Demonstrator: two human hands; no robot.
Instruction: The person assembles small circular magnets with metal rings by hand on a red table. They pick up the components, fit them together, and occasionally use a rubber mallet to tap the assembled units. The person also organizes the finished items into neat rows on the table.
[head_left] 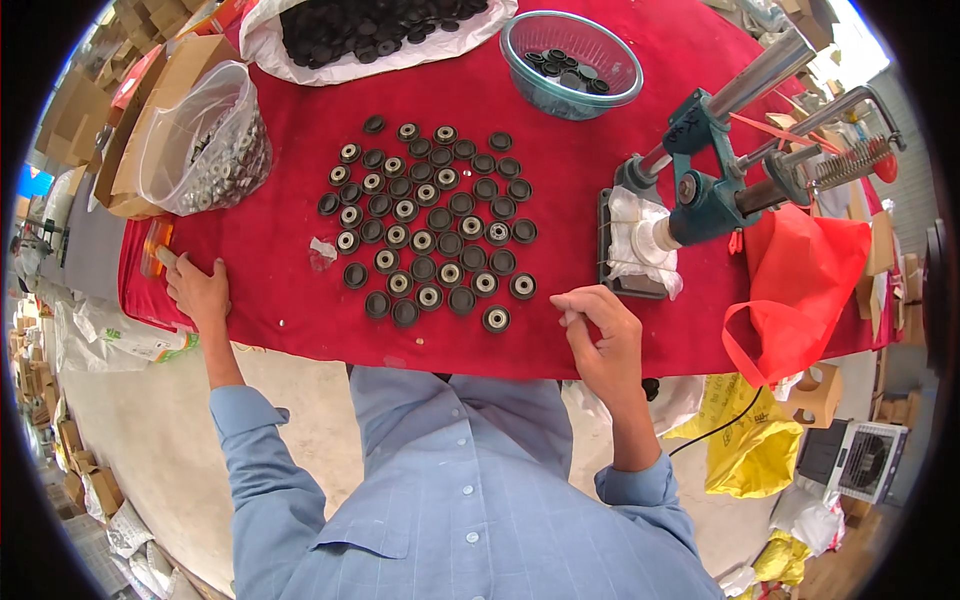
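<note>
- Caps, black and round, lie in loose rows mid-cloth in my head view; some carry a silvery bearing, others look bare.
- I judge the step as fitting bearings into caps, partly done; next I'd need another bearing for a bare cap.
- My left hand is spread beside an orange item.
- My right hand curls near the caps; I can't tell whether it pinches anything.

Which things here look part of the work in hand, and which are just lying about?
Likely part of it:
black caps
metal rings set in some
plastic tub
white sack
teal bowl
press

Probably just lying about:
red bag
yellow bag
cardboard box
</note>
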